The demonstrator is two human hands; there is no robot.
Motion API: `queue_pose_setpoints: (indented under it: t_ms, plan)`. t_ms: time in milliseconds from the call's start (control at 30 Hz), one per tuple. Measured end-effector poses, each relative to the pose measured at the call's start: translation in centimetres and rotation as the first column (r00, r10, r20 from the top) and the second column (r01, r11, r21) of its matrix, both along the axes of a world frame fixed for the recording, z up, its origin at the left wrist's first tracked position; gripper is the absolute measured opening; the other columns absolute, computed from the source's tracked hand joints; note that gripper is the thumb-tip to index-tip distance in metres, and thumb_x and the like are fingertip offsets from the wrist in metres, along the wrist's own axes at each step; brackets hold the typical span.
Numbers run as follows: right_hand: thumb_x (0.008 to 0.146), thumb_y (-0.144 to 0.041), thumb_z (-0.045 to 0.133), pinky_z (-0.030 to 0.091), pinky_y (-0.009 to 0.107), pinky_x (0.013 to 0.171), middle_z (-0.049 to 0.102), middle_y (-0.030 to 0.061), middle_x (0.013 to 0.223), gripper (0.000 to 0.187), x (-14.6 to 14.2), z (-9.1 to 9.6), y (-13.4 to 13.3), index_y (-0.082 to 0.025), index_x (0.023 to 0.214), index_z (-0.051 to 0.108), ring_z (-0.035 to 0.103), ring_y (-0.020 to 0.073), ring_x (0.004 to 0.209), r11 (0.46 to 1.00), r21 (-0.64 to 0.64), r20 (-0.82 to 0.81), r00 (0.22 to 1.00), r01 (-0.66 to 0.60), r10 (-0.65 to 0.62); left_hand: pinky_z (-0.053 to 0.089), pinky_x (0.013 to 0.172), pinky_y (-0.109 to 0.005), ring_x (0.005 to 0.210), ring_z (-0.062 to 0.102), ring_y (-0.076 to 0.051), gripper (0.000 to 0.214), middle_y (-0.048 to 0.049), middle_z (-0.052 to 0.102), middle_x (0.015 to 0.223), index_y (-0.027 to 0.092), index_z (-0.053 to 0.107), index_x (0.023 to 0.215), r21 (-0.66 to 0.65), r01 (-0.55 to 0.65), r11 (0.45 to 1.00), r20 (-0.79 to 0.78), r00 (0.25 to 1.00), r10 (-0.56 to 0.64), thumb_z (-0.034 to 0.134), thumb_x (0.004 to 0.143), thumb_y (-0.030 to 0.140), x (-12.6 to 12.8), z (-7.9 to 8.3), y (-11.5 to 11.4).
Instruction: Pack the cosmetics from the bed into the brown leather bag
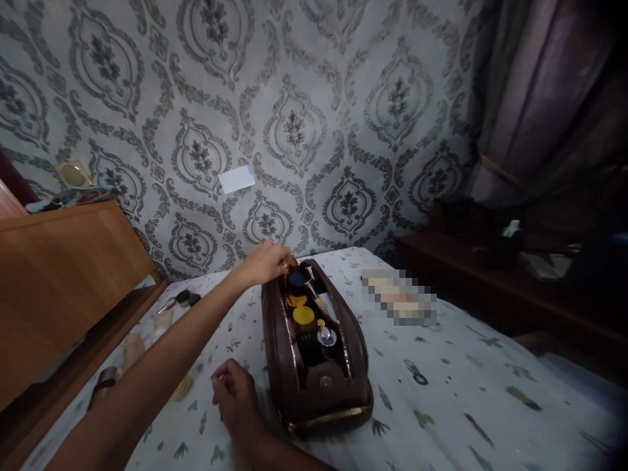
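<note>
A brown toiletry bag (314, 405) lies on the bed with its gold zip undone, its long opening facing up. Inside stand several cosmetics: a yellow-lidded jar (304, 318), a dark-lidded jar (297, 282), a bottle with a round silver cap (326, 336) and a black box (310, 347). My left hand (271, 263) reaches to the bag's far end, fingers closed at the opening's edge; what they grip is hidden. Beside the bag's near left side, my right hand (236, 400) rests with fingers curled, apart from the bag, and nothing shows in it.
Left of the bag, partly behind my left forearm, several tubes and jars (183, 298) lie on the patterned sheet (407, 392). A pixelated flat object (400, 297) lies to the right. A wooden headboard-like panel (73, 261) borders the left; a dark red cabinet (441, 261) stands right.
</note>
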State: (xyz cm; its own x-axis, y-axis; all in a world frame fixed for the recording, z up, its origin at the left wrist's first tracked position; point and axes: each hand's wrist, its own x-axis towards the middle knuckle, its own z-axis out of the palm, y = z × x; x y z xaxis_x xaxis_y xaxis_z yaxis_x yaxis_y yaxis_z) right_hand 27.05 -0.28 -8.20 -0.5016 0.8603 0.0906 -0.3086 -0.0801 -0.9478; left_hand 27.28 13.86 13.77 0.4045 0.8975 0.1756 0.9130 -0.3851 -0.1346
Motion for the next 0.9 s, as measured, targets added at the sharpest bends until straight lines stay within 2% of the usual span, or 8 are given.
queue_pose_setpoints:
  t_ms: [133, 267, 533, 667, 900]
  plan:
    - [0.078, -0.030, 0.056, 0.031, 0.020, 0.048, 0.046, -0.0069, 0.055, 0.011, 0.4, 0.6, -0.2, -0.021, 0.074, 0.050, 0.041, 0.0097, 0.049, 1.000, -0.014, -0.001, 1.000, -0.001, 0.001, 0.044, 0.075, -0.029, 0.092, 0.062, -0.024, 0.015, -0.0055, 0.071, 0.086, 0.020, 0.068, 0.089, -0.069, -0.036, 0.997, -0.215, 0.976, 0.021, 0.059, 0.078, 0.016, 1.2, 0.0, 0.9]
    - [0.077, -0.024, 0.050, 0.029, 0.021, 0.047, 0.045, -0.0070, 0.056, 0.005, 0.8, 1.5, -0.5, -0.022, 0.073, 0.047, 0.037, 0.0093, 0.048, 0.999, -0.039, 0.025, 0.999, -0.025, 0.026, 0.044, 0.080, -0.031, 0.095, 0.063, -0.024, 0.026, -0.0058, 0.072, 0.096, 0.021, 0.067, 0.099, -0.138, -0.049, 0.989, -0.325, 0.946, 0.002, 0.059, 0.076, 0.013, 2.0, -0.3, 1.9]
    - [0.076, -0.022, 0.046, 0.029, 0.021, 0.049, 0.045, -0.0063, 0.057, 0.005, 1.0, 2.0, -0.5, -0.022, 0.071, 0.046, 0.038, 0.0100, 0.050, 1.000, 0.010, 0.037, 0.999, 0.001, -0.002, 0.045, 0.069, -0.024, 0.085, 0.065, -0.019, 0.032, -0.0017, 0.072, 0.098, 0.022, 0.066, 0.103, -0.252, -0.051, 0.967, -0.312, 0.950, -0.032, 0.070, 0.071, 0.021, 1.4, -1.0, 3.9]
    - [0.077, -0.023, 0.046, 0.029, 0.021, 0.048, 0.044, -0.0063, 0.056, 0.006, 1.2, 2.1, -0.6, -0.022, 0.071, 0.047, 0.038, 0.0100, 0.050, 1.000, 0.013, 0.022, 1.000, -0.011, 0.011, 0.044, 0.065, -0.023, 0.084, 0.065, -0.019, 0.035, -0.0018, 0.072, 0.096, 0.021, 0.067, 0.103, -0.331, -0.029, 0.943, -0.263, 0.963, -0.062, 0.071, 0.069, 0.018, 1.2, -1.0, 4.3]
    - [0.076, -0.023, 0.049, 0.027, 0.020, 0.047, 0.045, -0.0061, 0.058, 0.005, 0.9, 1.4, -0.5, -0.021, 0.072, 0.048, 0.038, 0.0097, 0.051, 1.000, 0.028, 0.019, 1.000, 0.010, -0.011, 0.042, 0.062, -0.020, 0.081, 0.064, -0.016, 0.032, -0.0004, 0.073, 0.092, 0.017, 0.066, 0.097, -0.396, -0.001, 0.918, -0.238, 0.966, -0.102, 0.075, 0.067, 0.015, 0.8, -0.8, 4.7]
